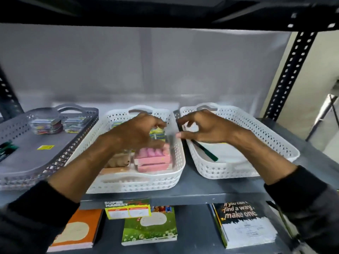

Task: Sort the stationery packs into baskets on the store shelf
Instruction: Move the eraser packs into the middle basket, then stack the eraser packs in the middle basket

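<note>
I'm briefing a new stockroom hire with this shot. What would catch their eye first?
Two hands meet mid-shelf: the left hand over the middle white basket, the right hand at the rim between it and the right white basket; what they pinch is too blurred to name. The pink packs stand out in the middle basket. On the left, a grey basket holds clear cases of colourful items.

Motion blur smears the clear pack (169,142) held between both hands, its contents unreadable; the left hand (135,133) hides the middle basket (180,162)'s far packs; at 9 o'clock, a dark green item (6,149) is cropped by the frame
</note>
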